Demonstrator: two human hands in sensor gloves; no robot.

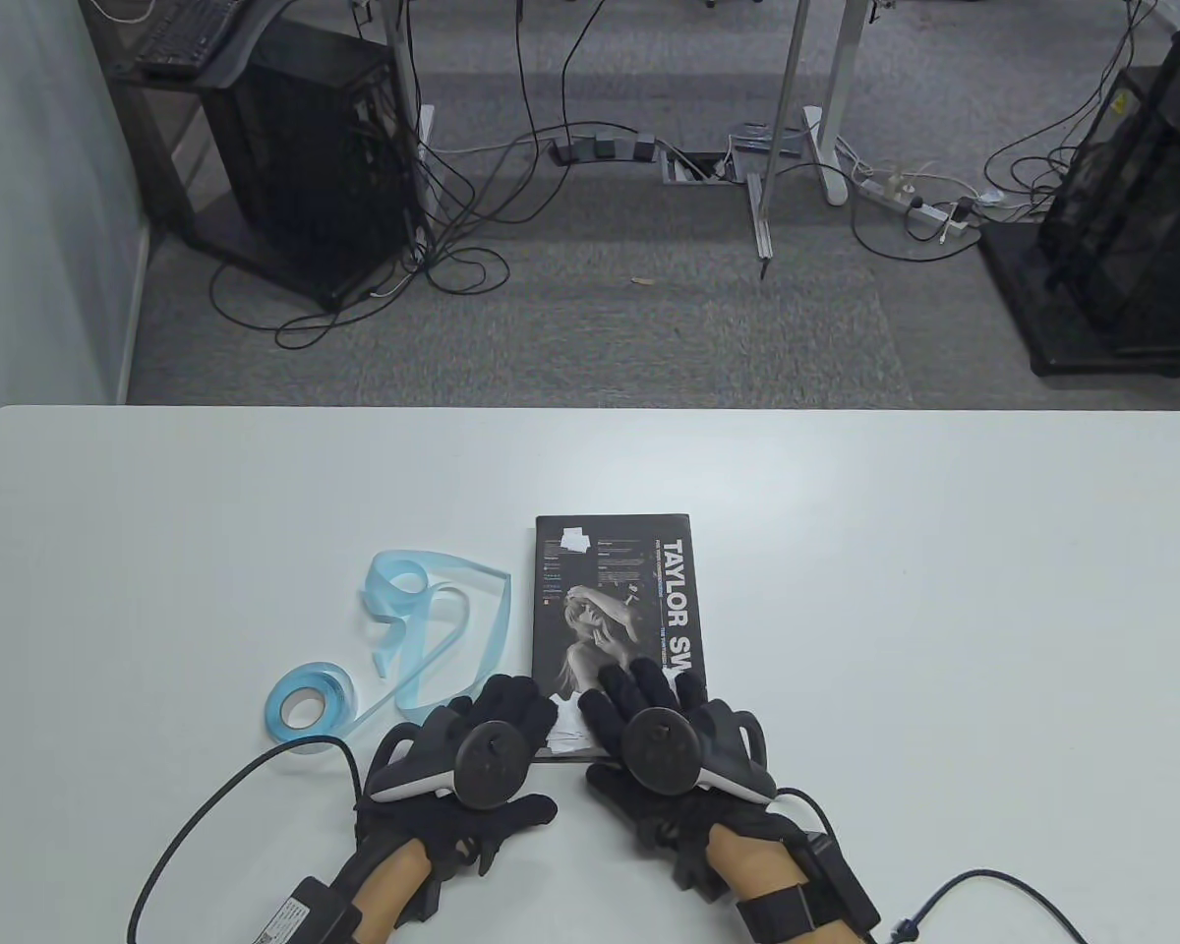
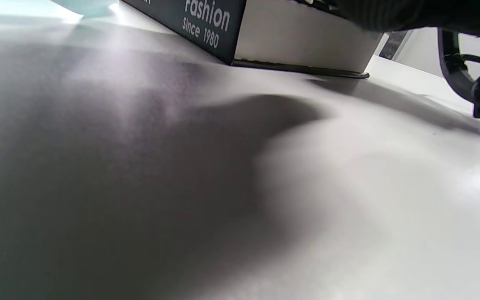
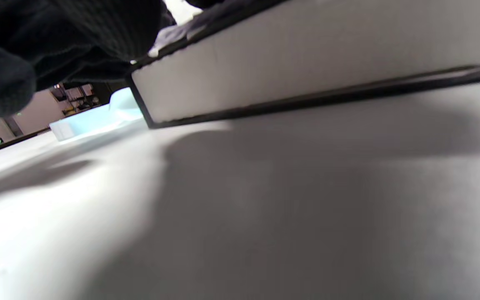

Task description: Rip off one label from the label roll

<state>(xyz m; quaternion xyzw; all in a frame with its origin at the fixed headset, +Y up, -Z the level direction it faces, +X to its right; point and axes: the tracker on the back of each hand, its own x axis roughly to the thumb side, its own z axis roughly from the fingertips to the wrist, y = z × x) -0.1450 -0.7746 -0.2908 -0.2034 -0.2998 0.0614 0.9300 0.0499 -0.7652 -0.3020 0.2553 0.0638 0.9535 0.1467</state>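
Note:
The light blue label roll (image 1: pixel 307 704) lies on the white table (image 1: pixel 846 551) at the left. Its unrolled blue strip (image 1: pixel 433 619) curls beside a black book (image 1: pixel 615 600). A white label (image 1: pixel 570 725) lies on the book's near end, between my hands. My left hand (image 1: pixel 511 703) rests with its fingers at the book's near left corner, next to the label. My right hand (image 1: pixel 639 693) lies flat on the book's near end, fingers stretched out. In the right wrist view my gloved fingers (image 3: pixel 77 37) sit over the book's corner (image 3: pixel 306 54), with the label (image 3: pixel 173 35) on top.
The left wrist view shows the book's side (image 2: pixel 298 37) and the right glove (image 2: pixel 411 14) on it. The blue strip (image 3: pixel 94 118) lies left of the book. Glove cables (image 1: pixel 206 816) trail off the near edge. Bare table stretches right of and beyond the book.

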